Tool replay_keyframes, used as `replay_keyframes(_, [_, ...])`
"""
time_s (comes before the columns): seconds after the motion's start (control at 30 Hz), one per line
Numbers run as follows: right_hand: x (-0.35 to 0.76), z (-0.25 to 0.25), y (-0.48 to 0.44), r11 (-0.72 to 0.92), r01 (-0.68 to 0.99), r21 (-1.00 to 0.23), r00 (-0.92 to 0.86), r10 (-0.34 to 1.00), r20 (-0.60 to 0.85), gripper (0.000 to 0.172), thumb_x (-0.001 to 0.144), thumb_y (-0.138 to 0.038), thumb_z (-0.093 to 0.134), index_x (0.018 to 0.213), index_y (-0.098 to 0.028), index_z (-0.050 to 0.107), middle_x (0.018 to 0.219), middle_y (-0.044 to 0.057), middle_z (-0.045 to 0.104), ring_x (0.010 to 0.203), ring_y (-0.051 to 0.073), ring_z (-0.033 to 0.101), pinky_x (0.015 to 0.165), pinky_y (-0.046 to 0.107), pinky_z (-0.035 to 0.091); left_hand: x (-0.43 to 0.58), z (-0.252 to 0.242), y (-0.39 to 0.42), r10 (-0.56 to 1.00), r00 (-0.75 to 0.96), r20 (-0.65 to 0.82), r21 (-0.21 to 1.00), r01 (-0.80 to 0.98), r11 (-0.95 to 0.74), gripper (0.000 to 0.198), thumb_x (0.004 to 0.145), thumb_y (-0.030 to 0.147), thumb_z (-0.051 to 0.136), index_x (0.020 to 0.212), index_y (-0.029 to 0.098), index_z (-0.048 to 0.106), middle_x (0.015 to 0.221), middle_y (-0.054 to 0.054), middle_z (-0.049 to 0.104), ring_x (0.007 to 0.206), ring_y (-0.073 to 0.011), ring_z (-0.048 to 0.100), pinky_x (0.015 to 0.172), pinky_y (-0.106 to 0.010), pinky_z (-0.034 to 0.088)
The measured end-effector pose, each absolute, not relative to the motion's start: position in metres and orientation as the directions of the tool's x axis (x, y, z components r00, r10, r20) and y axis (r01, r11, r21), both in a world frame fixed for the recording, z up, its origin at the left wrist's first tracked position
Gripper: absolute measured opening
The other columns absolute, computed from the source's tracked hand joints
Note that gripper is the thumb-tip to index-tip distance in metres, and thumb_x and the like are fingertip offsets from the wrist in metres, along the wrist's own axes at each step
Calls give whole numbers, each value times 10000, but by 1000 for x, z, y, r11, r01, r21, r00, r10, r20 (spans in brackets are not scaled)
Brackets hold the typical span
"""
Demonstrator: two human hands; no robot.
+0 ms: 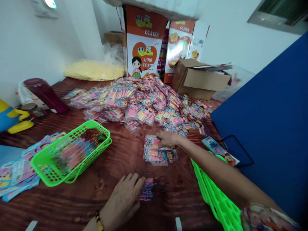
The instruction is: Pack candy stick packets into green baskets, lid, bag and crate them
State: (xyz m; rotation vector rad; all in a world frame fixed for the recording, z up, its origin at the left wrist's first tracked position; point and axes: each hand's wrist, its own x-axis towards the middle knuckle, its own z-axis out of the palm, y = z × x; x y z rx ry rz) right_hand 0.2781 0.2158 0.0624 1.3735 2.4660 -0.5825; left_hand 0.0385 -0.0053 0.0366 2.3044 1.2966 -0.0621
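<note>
My left hand (124,197) is low in the middle of the head view, its fingers curled against the left end of a small stack of pink and blue packets (147,190). That stack is blurred, and part of the grip is hidden. Farther forward, my right hand (167,138) reaches in from the right, its fingers apart over clear stick packets (154,154) lying flat in a small pile. Through their film show pink and yellow sticks and a cartoon-figure card. Behind them spreads a large heap of similar packets (144,106).
A green basket (96,154) partly filled with packets stands left, beside printed cards (21,173). Another green basket (211,189) lies under my right forearm. A purple bottle (48,96), an open carton (204,81) and printed boxes (144,48) stand behind. A blue panel (269,128) borders the right.
</note>
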Motion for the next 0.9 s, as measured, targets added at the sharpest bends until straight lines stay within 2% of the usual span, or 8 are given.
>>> replay_keyframes(0.07, [277, 65, 213, 385, 883, -268, -469, 725, -505, 607, 611, -330, 801, 1150, -121, 617, 1064, 114, 672, 891, 253, 622, 685, 276, 449, 39, 38, -5, 794, 555, -248, 390, 808, -442, 687, 739, 109, 516, 1387, 274, 359, 1346, -63, 494, 1213, -271, 452, 1073, -462, 338])
replay_keyframes(0.13, [277, 67, 211, 321, 894, -312, -444, 720, -533, 520, 602, -293, 798, 1067, -118, 644, 971, 83, 689, 831, 232, 622, 647, 258, 432, 39, 38, -5, 794, 563, -231, 392, 801, -454, 675, 736, 110, 514, 1375, 268, 368, 1323, -63, 506, 1198, -266, 459, 1061, -452, 349])
replay_keyframes(0.3, [289, 81, 206, 300, 897, -325, -419, 811, -407, 413, 659, -264, 729, 1038, -134, 633, 947, 47, 669, 836, 203, 590, 654, 241, 399, 38, 36, -8, 804, 556, -210, 388, 802, -454, 724, 736, 119, 521, 1418, 216, 298, 1406, -91, 450, 1278, -276, 392, 1110, -461, 281])
replay_keyframes(0.4, [293, 99, 191, 275, 898, -345, -390, 859, -332, 417, 741, -307, 652, 1112, -132, 577, 921, 30, 653, 779, 174, 577, 627, 236, 389, 36, 44, -10, 787, 578, -215, 407, 786, -466, 589, 733, 134, 530, 1308, 203, 419, 1325, -83, 511, 1208, -268, 442, 1071, -447, 321])
replay_keyframes(0.53, [258, 112, 139, 370, 799, -474, -508, 838, -201, 384, 728, -372, 681, 1038, -173, 574, 931, 17, 652, 775, 165, 580, 631, 234, 385, 35, 59, -15, 766, 603, -221, 370, 779, -506, 411, 712, 132, 542, 1116, 204, 524, 1146, -63, 579, 1067, -263, 490, 970, -443, 385])
replay_keyframes(0.63, [217, 100, 92, 417, 832, -365, -529, 794, -298, 319, 736, -304, 658, 1022, -198, 567, 895, 35, 664, 759, 193, 607, 626, 260, 385, 34, 59, -20, 789, 590, -172, 312, 792, -525, 385, 691, 130, 569, 1069, 191, 533, 1120, -66, 580, 1065, -269, 477, 991, -450, 367])
replay_keyframes(0.73, [199, 86, 63, 490, 811, -319, -578, 752, -316, 301, 778, -249, 623, 1062, -184, 549, 1029, 92, 656, 890, 239, 624, 711, 306, 427, 33, 51, -25, 824, 560, -88, 285, 807, -518, 339, 704, 119, 569, 1036, 182, 532, 1112, -67, 578, 1095, -266, 467, 1027, -457, 341])
replay_keyframes(0.9, [215, 90, 45, 534, 679, -504, -711, 649, -271, 293, 912, -271, 501, 1178, -156, 545, 1138, 121, 616, 1034, 245, 599, 855, 347, 454, 30, 45, -34, 858, 508, 74, 257, 821, -509, 358, 730, 141, 598, 1077, 189, 523, 1354, -120, 476, 1280, -304, 382, 1065, -498, 318])
